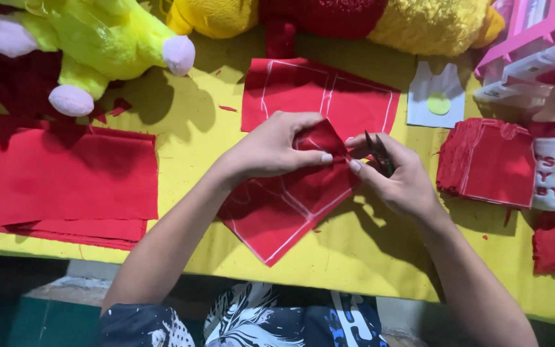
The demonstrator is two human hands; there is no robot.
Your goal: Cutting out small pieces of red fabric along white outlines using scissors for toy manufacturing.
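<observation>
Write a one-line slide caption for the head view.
Left hand pinches a red cloth piece while the right hand works small scissors on it, over a yellow table.

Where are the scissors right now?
In the head view, the scissors are in the right hand, right of centre, blades up against the folded red cloth the left hand pinches.

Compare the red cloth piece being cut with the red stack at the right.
The red cloth piece is a single layer, marked with white lines, lifted at one corner by the left hand; the red stack is many small layers, lying untouched. Both are red and rest on the yellow table.
</observation>
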